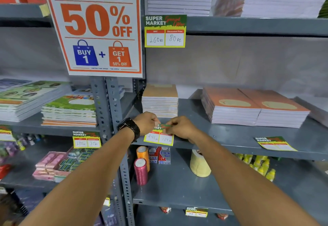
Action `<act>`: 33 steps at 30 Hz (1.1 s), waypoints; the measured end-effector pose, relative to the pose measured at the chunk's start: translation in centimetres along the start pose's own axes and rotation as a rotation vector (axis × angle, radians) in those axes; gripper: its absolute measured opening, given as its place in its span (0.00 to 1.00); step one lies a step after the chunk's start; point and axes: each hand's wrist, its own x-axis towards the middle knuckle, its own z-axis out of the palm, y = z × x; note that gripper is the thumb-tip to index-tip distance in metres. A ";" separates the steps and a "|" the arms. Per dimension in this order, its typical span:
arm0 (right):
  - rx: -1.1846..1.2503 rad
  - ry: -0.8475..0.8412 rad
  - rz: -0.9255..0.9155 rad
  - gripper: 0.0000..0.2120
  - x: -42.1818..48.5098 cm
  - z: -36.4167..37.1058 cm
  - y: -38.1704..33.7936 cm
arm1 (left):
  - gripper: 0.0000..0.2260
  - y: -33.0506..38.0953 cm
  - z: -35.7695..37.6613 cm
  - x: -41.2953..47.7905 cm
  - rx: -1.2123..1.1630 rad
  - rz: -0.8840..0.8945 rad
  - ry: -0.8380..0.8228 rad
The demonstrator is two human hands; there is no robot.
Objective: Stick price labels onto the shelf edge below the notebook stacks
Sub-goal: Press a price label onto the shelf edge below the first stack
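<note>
Fingers (156,120) pinch rectangular paper label (158,138) on metal shelf edge (213,146).

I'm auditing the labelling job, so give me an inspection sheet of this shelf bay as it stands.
Surface: grey metal shelf, front edge partly labelled.
Job's things: price label pressed at the edge under the small notebook stack; spare label lying flat on the shelf; orange notebook stacks unlabelled below.
Clutter: tape roll and thread spools on the shelf beneath.
Grippers: left hand and right hand pinch the label's top.
Cables: nothing seen.
Surroundings: 50% off poster.
</note>
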 end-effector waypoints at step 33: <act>-0.570 0.348 -0.271 0.08 -4.4 4.5 2.2 | 0.04 -3.4 4.1 -6.1 0.301 0.192 0.306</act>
